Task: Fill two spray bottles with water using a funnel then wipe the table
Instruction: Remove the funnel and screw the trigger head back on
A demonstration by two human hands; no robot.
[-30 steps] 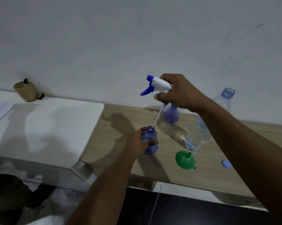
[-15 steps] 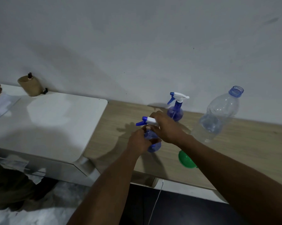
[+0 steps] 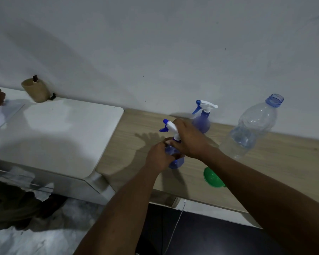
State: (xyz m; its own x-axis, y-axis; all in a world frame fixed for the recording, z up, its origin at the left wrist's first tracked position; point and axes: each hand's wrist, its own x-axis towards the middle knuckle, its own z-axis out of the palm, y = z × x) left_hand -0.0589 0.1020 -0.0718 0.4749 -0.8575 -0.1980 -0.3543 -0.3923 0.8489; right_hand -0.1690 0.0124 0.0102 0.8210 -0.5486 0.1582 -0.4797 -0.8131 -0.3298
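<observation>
Sprayer head (image 3: pixel 168 126) now sits on held bottle (image 3: pixel 175 161) (one of two).

Head-worn wide view, looking down, near the table (image 3: pixel 292 162)

The wooden table (image 3: pixel 283 172) carries a near spray bottle (image 3: pixel 176 163), a far spray bottle (image 3: pixel 201 124) by the wall, an uncapped water bottle (image 3: pixel 250 133) at right and a green funnel (image 3: pixel 212 176) near the front edge. The adjoining white table (image 3: pixel 63 126) bears a tan container (image 3: pixel 35 91).
</observation>
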